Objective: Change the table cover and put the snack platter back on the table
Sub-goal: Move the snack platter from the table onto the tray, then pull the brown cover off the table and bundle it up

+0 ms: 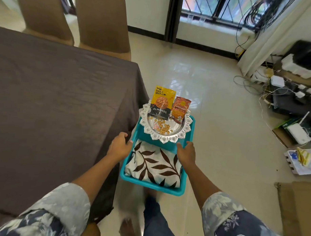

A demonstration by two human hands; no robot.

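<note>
So both hands are on the bin (148, 187); left hand (119, 145) grips the rim at 9 o'clock, right hand (186, 152) grips it at 3, fingers curled over the edge; looks carried, not resting on anything. The bin's long axis runs 6 to 12, maybe a hair toward 1. The near half holds the folded leaf-print cloth (154, 165); the far half has the platter (168, 136), with loose nuts and two packs (162, 102) leaning at its 12 side. The table (54, 105), brown cover on, sits off at 9 to 10, corner just beside the bin; the left hand's nearer, so I'd guess everything swings left. Chairs (101, 22) are way out at 11.
</note>
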